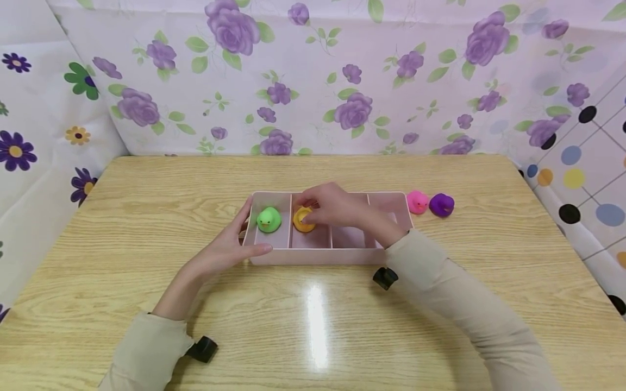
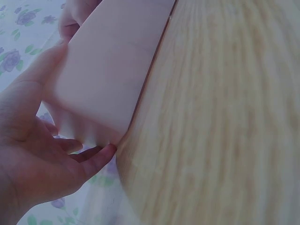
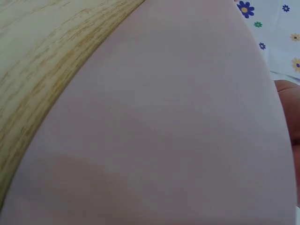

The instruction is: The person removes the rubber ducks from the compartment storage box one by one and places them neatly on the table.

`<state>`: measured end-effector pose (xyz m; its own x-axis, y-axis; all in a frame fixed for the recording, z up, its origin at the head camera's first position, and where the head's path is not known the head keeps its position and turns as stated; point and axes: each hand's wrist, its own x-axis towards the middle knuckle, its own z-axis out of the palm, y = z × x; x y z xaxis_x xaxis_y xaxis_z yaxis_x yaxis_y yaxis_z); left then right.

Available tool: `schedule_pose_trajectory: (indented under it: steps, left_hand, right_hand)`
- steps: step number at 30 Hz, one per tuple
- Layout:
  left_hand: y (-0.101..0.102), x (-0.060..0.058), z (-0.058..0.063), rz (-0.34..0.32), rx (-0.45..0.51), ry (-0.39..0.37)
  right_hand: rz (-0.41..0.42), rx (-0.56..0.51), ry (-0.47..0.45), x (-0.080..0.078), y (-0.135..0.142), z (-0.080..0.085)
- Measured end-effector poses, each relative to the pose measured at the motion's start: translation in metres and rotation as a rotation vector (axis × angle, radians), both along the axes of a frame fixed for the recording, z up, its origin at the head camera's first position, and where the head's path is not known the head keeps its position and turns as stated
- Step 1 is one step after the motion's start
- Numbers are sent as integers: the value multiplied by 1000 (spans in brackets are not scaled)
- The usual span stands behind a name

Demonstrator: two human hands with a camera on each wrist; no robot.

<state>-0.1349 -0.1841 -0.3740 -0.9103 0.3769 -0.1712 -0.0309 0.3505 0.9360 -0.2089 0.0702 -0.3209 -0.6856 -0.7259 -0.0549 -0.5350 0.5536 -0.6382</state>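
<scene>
A pale pink divided box (image 1: 313, 257) sits on the table with its long side toward me. My left hand (image 1: 230, 242) grips its left end, thumb over the front rim and fingers along the end wall; the left wrist view shows this hand (image 2: 42, 150) too. A green rubber duck (image 1: 268, 219) is in the leftmost compartment. In the compartment beside it, my right hand (image 1: 337, 206) pinches a yellow rubber duck (image 1: 303, 220). The right wrist view is mostly filled by the box's wall (image 3: 164, 122), hiding the fingertips and that duck.
Just beyond the box's right end, a pink rubber duck (image 1: 418, 202) and a purple rubber duck (image 1: 442, 205) sit side by side on the wooden table (image 1: 195, 184). Flowered cloth (image 1: 313, 70) hangs along the table's back edge.
</scene>
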Motion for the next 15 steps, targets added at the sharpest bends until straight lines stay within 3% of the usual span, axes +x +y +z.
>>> schedule_pose_trajectory:
  steps: [15]
  left_hand:
    - [0,0,0,4,-14,-7]
  right_hand:
    - [32,85,34,-7,-9,-4]
